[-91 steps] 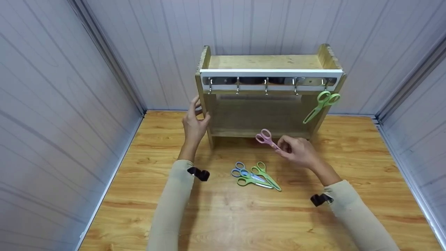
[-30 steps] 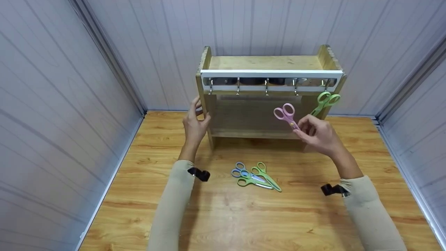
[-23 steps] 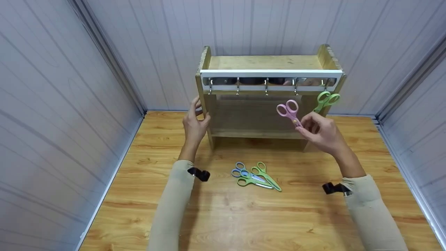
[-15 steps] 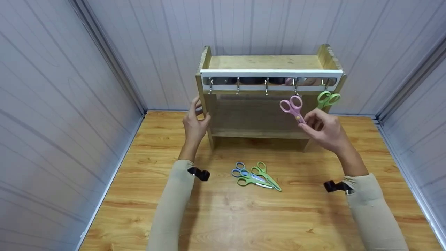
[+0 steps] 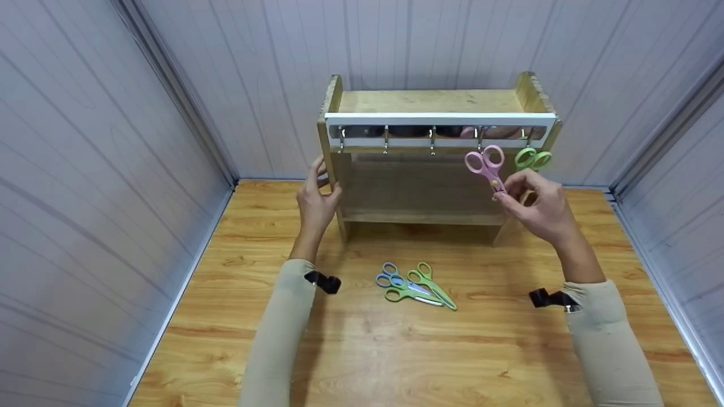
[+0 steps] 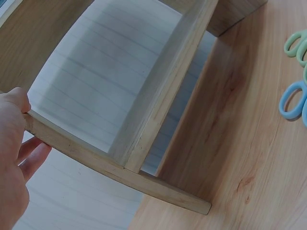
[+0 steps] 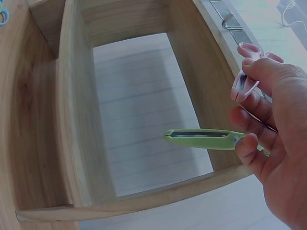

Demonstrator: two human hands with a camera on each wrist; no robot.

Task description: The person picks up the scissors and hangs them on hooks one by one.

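My right hand (image 5: 540,206) pinches pink scissors (image 5: 486,164) by the blade end, handle loops up, just below the fourth hook (image 5: 480,137) of the rail. I cannot tell whether a loop touches that hook. Green scissors (image 5: 533,159) hang from the rightmost hook, partly behind my right hand; in the right wrist view their green blade cover (image 7: 201,138) shows beside my fingers. At the left, my left hand (image 5: 318,200) grips the side panel of the wooden shelf (image 5: 418,189), with thumb and fingers on either side of its edge (image 6: 72,143).
Blue scissors (image 5: 388,276) and two green pairs, one the green scissors (image 5: 431,285), lie in an overlapping pile on the wood-look surface (image 5: 367,350) before the shelf. A white hook rail (image 5: 441,118) crosses the shelf's front. Panelled walls (image 5: 283,68) stand behind and at both sides.
My right hand has lifted the pink scissors from low before the shelf, up and rightward to the hook rail. My left hand and the piled scissors have stayed in place.
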